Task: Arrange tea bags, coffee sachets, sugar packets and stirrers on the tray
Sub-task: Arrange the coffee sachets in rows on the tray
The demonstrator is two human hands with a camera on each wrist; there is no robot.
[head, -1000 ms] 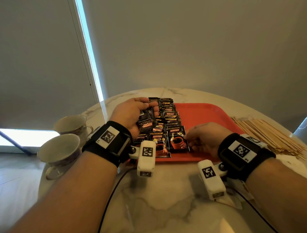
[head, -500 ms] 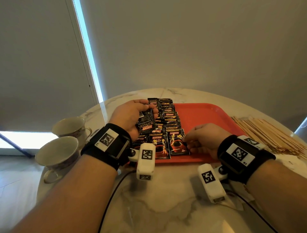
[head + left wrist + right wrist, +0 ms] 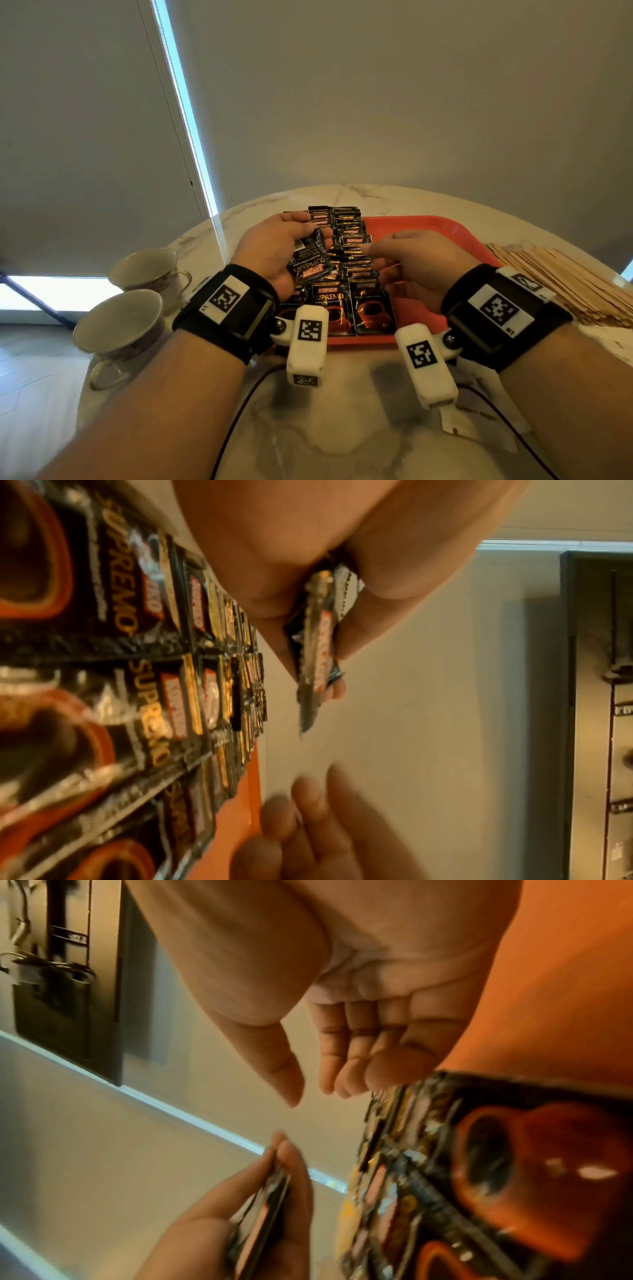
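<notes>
Black foil coffee sachets (image 3: 349,274) lie in overlapping rows on the red plastic tray (image 3: 421,228) beneath both hands. The left hand (image 3: 274,250) grips a small stack of sachets (image 3: 310,263); the right hand (image 3: 411,263), loosely open, holds nothing. Wooden stirrers (image 3: 561,274) wait on the counter beyond the right hand; tea bags and sugar packets cannot be made out.

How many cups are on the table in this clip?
2, both at the table's left edge: the near cup by the left forearm, the far cup just behind it. The arms could hide others.
</notes>
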